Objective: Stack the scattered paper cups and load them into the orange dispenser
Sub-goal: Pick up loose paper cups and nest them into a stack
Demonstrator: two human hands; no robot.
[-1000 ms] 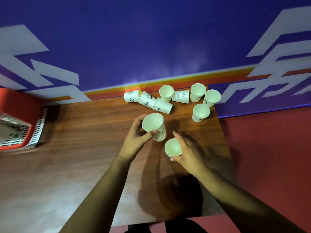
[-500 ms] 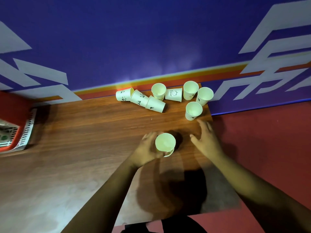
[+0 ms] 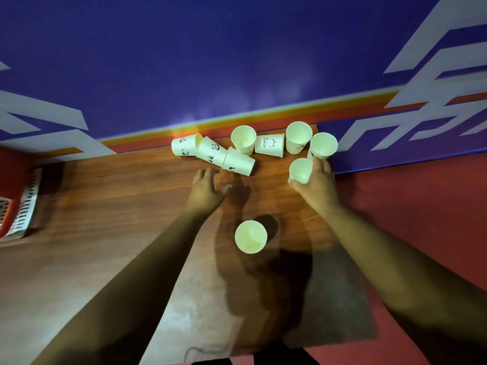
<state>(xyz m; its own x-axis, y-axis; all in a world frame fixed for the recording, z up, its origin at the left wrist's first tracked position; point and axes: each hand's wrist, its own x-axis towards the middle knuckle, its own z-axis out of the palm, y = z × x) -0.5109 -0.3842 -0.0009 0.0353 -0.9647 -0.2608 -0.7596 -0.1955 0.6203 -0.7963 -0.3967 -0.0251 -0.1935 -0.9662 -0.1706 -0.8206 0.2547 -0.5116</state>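
Note:
A short stack of white paper cups (image 3: 250,236) stands upright on the wooden table (image 3: 105,206), between my forearms. Several more cups sit along the back wall. Three panda-print ones (image 3: 212,154) lie on their sides, as does a "Bear" cup (image 3: 270,144). Three stand upright (image 3: 299,137). My left hand (image 3: 208,188) hovers with its fingers spread just in front of the nearest lying cup (image 3: 238,162), holding nothing. My right hand (image 3: 316,185) wraps thumb and fingers round an upright cup (image 3: 300,169) near the table's right edge.
A red-orange container with a white slotted part (image 3: 18,204) sits at the table's far left edge. The blue wall (image 3: 237,61) rises directly behind the cups. The table's right edge drops to a red floor (image 3: 408,206).
My left hand let go of the stacked cups, which now stand alone, and reached forward toward the lying cups. My right hand moved forward to the upright cup and closed round it.

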